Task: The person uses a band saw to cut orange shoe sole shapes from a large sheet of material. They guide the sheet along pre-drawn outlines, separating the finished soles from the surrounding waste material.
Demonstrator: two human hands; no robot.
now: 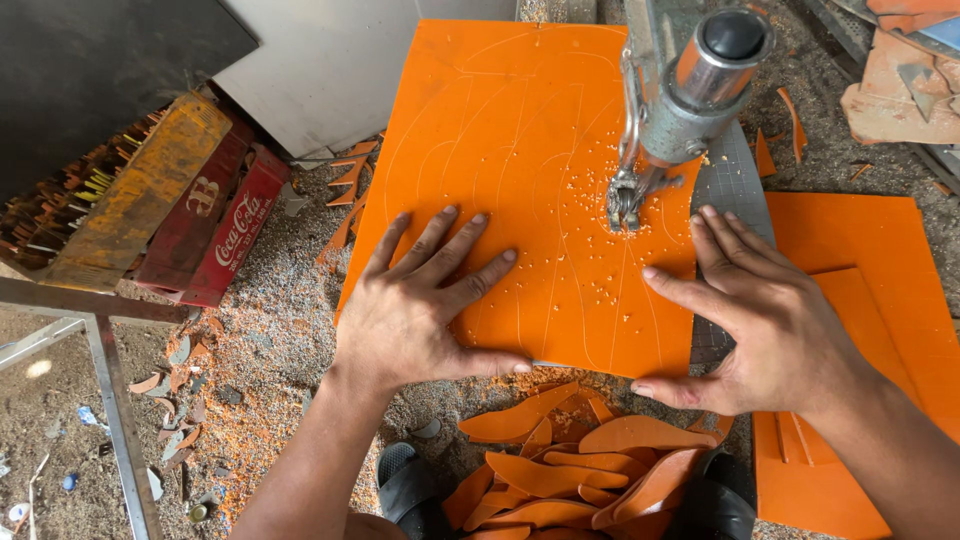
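The orange sheet [520,190] lies flat on the desk [735,180] under the saw head [690,100], filling the centre of the view. Sole-shaped outlines are scribed across its surface.

The left hand [420,300], at 7 o'clock from the blade [622,205], lies palm-down with fingers spread, flattening the sheet against the desk. The right hand [770,320], at 4 o'clock from the blade, is also open and flat, fingertips on the sheet's right edge. The hands bracket the blade, apparently to hold the sheet steady. Orange crumbs [580,190] ring the blade.

At 6 o'clock, cut sole blanks [570,470] are heaped on the floor between two black sandals [405,490]. At 3 o'clock lie further orange sheets [870,300]; at 9 o'clock, red crates [215,230].
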